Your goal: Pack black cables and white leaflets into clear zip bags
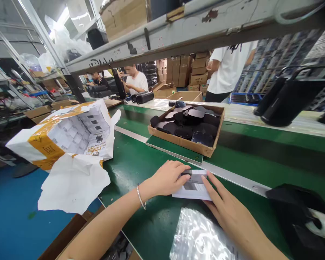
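A white printed leaflet (193, 187), with grey panels and small text, is between my two hands low over the green work surface (143, 159); it looks partly folded. My left hand (170, 177), with a silver bracelet at the wrist, has its thumb and fingers closed on the leaflet's left and top edge. On the right edge, my right hand (223, 200) holds it with long fingers on top and the thumb low at the near side. Clear plastic bags (197, 234) lie just in front of the leaflet. Beyond it stands a shallow cardboard tray (182, 141) filled with dark rounded parts.
At left, a torn white package (46, 150) with orange tape holds stacked printed papers. A black tape dispenser (295, 213) sits at right. Dark bins (287, 97) stand at the back right. A metal shelf beam (165, 36) crosses overhead. Other people are beyond the bench.
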`<move>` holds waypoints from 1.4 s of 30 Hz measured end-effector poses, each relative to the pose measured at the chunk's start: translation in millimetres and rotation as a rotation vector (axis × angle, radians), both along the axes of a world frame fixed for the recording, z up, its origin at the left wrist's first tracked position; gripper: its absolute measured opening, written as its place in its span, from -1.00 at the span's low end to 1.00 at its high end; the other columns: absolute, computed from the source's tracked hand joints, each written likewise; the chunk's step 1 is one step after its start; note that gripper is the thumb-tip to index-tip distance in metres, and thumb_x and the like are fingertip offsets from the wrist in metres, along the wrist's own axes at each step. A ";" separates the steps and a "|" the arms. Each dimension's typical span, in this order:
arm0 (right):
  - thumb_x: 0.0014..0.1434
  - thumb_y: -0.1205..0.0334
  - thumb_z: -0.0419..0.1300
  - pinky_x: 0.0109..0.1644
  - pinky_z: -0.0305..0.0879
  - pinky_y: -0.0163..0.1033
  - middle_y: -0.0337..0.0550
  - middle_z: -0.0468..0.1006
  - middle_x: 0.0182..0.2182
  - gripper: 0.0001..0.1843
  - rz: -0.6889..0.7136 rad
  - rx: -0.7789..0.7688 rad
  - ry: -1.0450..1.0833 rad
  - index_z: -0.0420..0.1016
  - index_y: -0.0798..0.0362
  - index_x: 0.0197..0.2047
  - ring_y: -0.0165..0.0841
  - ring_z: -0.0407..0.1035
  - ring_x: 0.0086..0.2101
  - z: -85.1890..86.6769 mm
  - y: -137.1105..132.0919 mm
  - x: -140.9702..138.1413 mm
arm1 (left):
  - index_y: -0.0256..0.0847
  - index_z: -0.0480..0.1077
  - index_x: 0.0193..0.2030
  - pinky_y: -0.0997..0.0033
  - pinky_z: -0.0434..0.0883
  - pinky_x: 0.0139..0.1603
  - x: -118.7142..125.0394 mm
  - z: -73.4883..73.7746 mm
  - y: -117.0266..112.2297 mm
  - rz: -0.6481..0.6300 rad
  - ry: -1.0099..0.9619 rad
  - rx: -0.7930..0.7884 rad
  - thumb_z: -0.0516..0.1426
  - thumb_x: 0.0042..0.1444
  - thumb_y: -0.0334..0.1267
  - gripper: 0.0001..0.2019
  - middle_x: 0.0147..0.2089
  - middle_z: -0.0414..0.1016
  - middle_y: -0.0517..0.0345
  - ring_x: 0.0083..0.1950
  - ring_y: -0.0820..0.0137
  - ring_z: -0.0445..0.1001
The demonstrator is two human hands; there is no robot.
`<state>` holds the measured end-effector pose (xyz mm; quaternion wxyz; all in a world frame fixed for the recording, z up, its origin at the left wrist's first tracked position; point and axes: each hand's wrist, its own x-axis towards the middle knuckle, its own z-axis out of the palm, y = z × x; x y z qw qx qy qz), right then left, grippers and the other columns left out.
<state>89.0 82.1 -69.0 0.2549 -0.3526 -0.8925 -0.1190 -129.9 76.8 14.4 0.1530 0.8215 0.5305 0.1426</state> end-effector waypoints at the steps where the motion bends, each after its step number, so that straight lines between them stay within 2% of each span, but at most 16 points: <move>1: 0.33 0.30 -0.11 -0.36 0.45 -0.17 0.14 0.24 0.22 -0.34 0.006 0.014 0.000 -0.33 0.01 0.40 -0.17 0.48 -0.19 0.4 1.5 0.0 | -0.22 0.26 0.16 0.18 0.25 0.12 -1.5 1.3 3.9 -0.019 0.006 -0.017 -0.10 0.31 -0.11 -0.62 0.11 0.41 -0.03 0.12 0.20 0.32; 6: 0.31 0.32 -0.08 -0.30 0.45 -0.14 0.15 0.23 0.23 -0.34 0.020 0.026 -0.014 -0.28 0.04 0.40 -0.14 0.46 -0.15 0.9 5.2 1.2 | -0.23 0.19 0.21 0.12 0.20 0.16 -10.0 4.6 17.8 -0.122 -0.007 -0.100 0.07 0.15 0.09 -0.42 0.13 0.39 -0.07 0.14 0.15 0.30; 11: 0.29 0.37 -0.06 -0.23 0.44 -0.08 0.17 0.18 0.25 -0.34 0.040 0.003 -0.015 -0.21 0.01 0.39 -0.11 0.43 -0.10 -0.1 6.9 4.1 | -0.18 0.11 0.27 -0.09 -0.02 0.27 -16.1 0.7 24.7 -0.163 -0.024 -0.146 0.12 0.03 0.21 -0.25 0.17 0.34 -0.09 0.20 0.08 0.26; 16: 0.24 0.43 0.02 -0.10 0.38 -0.02 0.19 0.06 0.29 -0.38 0.157 0.037 -0.011 0.06 -0.07 0.33 0.00 0.27 0.08 -1.4 9.4 11.3 | -0.16 0.09 0.28 -0.09 -0.06 0.29 -17.0 -0.9 28.6 -0.178 -0.044 -0.165 0.11 0.04 0.21 -0.25 0.16 0.35 -0.07 0.20 0.09 0.27; 20: 0.24 0.44 0.01 -0.01 0.33 0.00 0.16 0.08 0.29 -0.46 0.192 0.073 0.027 0.19 -0.05 0.27 0.00 0.19 0.14 0.6 9.6 14.4 | -0.16 0.08 0.28 -0.11 -0.06 0.29 -17.5 0.7 31.9 -0.176 -0.037 -0.191 0.13 0.05 0.16 -0.26 0.17 0.35 -0.08 0.20 0.09 0.27; 26: 0.24 0.48 -0.01 0.07 0.27 0.00 0.13 0.12 0.28 -0.49 0.223 0.092 0.067 0.26 0.00 0.23 -0.02 0.18 0.16 7.6 10.1 10.7 | -0.19 0.09 0.29 -0.19 -0.06 0.28 -19.0 1.7 36.0 -0.167 -0.023 -0.216 0.11 0.08 0.14 -0.28 0.20 0.31 -0.12 0.24 0.03 0.22; 32: 0.20 0.53 0.06 0.11 0.22 -0.01 0.18 0.16 0.26 -0.53 0.238 0.099 0.099 0.34 0.08 0.16 -0.01 0.16 0.17 9.5 11.1 7.7 | -0.17 0.02 0.32 -0.35 -0.22 0.26 -19.9 -1.4 34.9 -0.169 -0.020 -0.213 0.10 0.01 0.24 -0.17 0.23 0.26 -0.14 0.26 -0.01 0.17; 37: 0.19 0.55 0.04 0.12 0.19 -0.01 0.18 0.16 0.26 -0.54 0.267 0.104 0.106 0.38 0.08 0.13 -0.01 0.15 0.17 10.2 11.2 9.2 | -0.20 -0.03 0.34 -0.34 -0.29 0.28 -19.7 -2.1 33.5 -0.173 -0.003 -0.227 0.09 0.00 0.26 -0.13 0.24 0.24 -0.16 0.29 0.01 0.13; 42: 0.20 0.55 0.01 0.13 0.17 -0.02 0.16 0.21 0.24 -0.54 0.294 0.107 0.083 0.38 0.08 0.13 -0.02 0.15 0.17 11.9 11.2 12.1 | -0.20 -0.05 0.35 -0.35 -0.27 0.27 -20.0 -1.1 34.5 -0.178 -0.003 -0.238 0.09 0.02 0.23 -0.15 0.24 0.24 -0.15 0.28 0.03 0.13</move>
